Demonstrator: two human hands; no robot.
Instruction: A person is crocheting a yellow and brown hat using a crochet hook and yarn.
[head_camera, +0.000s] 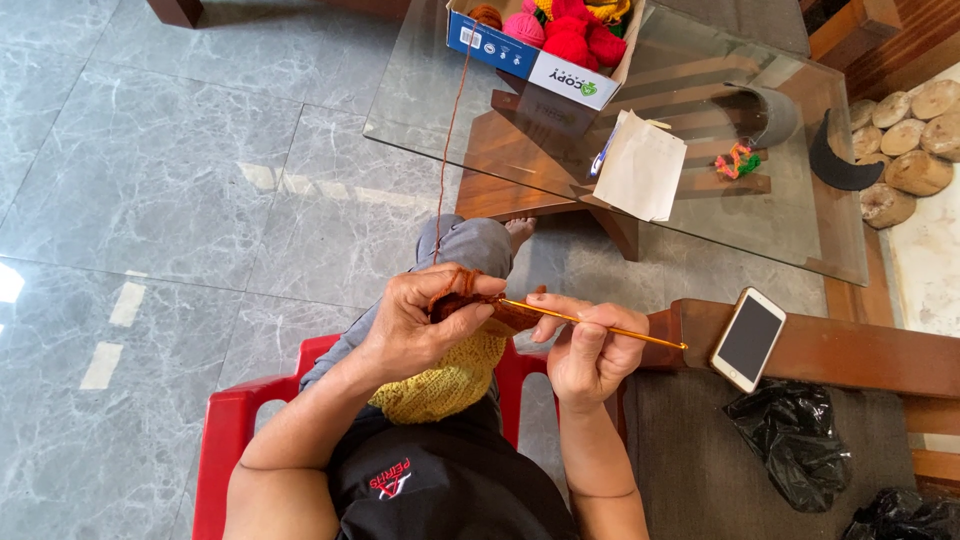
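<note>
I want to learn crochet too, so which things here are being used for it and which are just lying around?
In use:
left hand
right hand
thin golden crochet hook
yellow-and-brown crocheted piece
brown yarn strand
cardboard box of yarn balls

Lying about:
white smartphone
folded white paper
black plastic bags

Brown yarn strand (447, 130) runs to the brown crochet edge (505, 315), yellow knitted piece (440, 382) below it. Hook (600, 328) is golden orange. Chair (232, 440) red. Shirt (450, 490) black with a red and white print. Trousers (465, 245) grey. Floor (150, 180) grey marble-veined tiles. Box (530, 62) blue and white, holding red, pink, yellow and brown yarn balls (570, 35). Paper (642, 168) cream. Phone (748, 339) white-rimmed, black screen. Plastic bag (795, 440) black. Small tangle of scraps (737, 161) pink, orange, green. Table frame (520, 150) brown wood under clear glass.
</note>
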